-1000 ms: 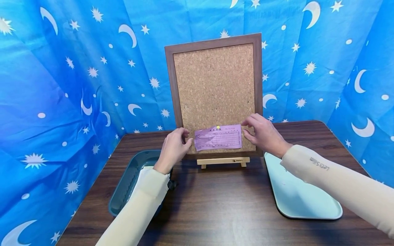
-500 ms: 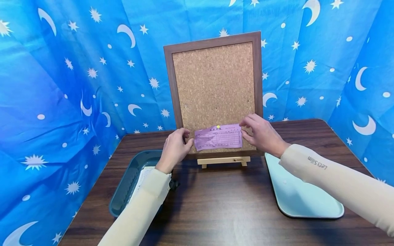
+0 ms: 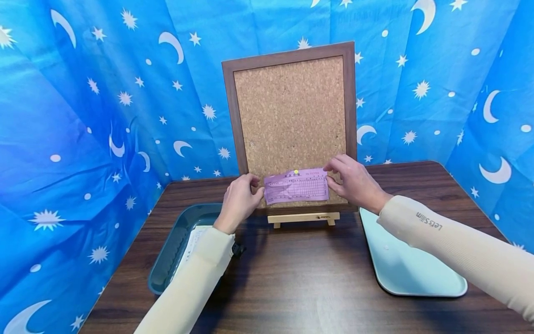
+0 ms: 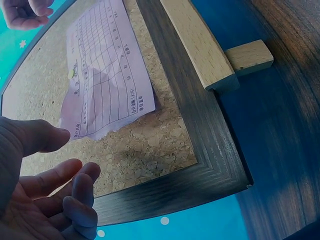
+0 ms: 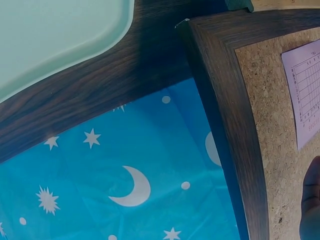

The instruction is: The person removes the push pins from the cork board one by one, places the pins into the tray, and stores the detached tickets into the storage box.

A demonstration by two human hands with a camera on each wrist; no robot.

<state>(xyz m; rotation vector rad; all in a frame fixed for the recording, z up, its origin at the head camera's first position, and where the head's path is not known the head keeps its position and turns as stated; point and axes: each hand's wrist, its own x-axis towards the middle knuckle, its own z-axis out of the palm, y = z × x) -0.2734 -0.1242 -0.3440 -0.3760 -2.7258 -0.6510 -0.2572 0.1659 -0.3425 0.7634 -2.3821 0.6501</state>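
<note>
A pink-purple printed receipt slip (image 3: 297, 188) lies against the lower part of a framed cork board (image 3: 294, 116). A yellow pushpin (image 3: 296, 172) sits at the middle of its top edge. My left hand (image 3: 239, 202) is beside the slip's left end; in the left wrist view the thumb (image 4: 47, 138) comes right at its corner and the other fingers curl loosely, with nothing between them. At the slip's right end is my right hand (image 3: 354, 183), thumb and forefinger apart. Only a sliver of that hand shows in the right wrist view.
The board leans on a small wooden easel (image 3: 303, 217) on a dark wood table (image 3: 288, 278). To the left stands a dark teal tray (image 3: 160, 264) holding papers (image 3: 193, 243). A pale mint tray (image 3: 417, 273) lies under the right forearm. Blue star-patterned cloth (image 3: 125, 116) surrounds the table.
Both hands have edged slightly, the right one a little left toward the slip's right edge and the left one a little right. The slip and pushpin stay in place on the board.
</note>
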